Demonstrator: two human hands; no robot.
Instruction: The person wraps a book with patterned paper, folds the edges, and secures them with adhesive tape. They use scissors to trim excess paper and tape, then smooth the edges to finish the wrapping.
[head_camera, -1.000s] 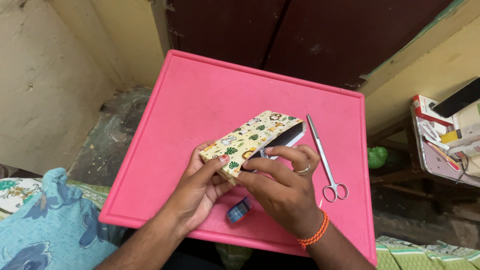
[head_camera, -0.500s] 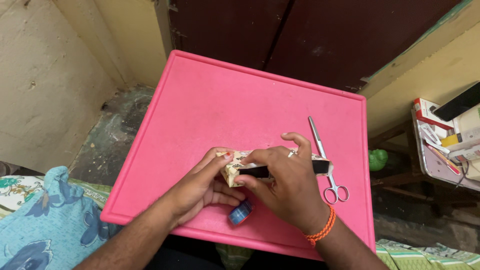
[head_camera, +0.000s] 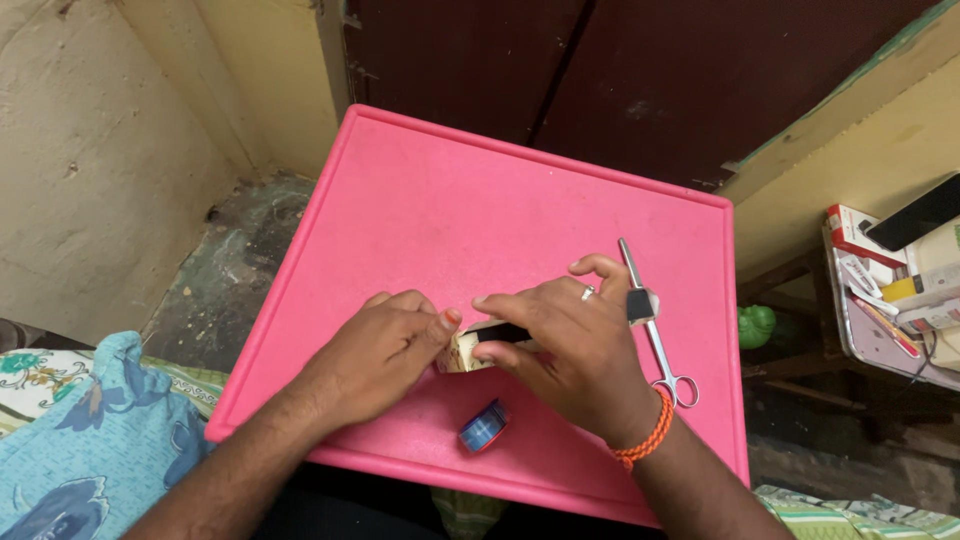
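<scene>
A long box (head_camera: 470, 348) half wrapped in cream paper with animal and leaf prints lies flat on the pink tray-like table (head_camera: 450, 210). My left hand (head_camera: 385, 345) presses on its left end, thumb against the paper. My right hand (head_camera: 565, 340) lies over the rest of the box, fingers spread along its top; a ring is on one finger and an orange band on the wrist. The box's dark right end (head_camera: 640, 305) pokes out beyond my fingers. Most of the box is hidden under both hands.
Steel scissors (head_camera: 655, 335) lie right of my right hand, handles toward me. A small blue tape roll (head_camera: 483, 426) sits near the table's front edge. A cluttered side stand (head_camera: 895, 280) is at the far right, blue floral cloth (head_camera: 90, 430) at the lower left.
The box was held tilted up with its patterned face showing; it has been turned and laid flat on the table, and both hands now press down on it.
</scene>
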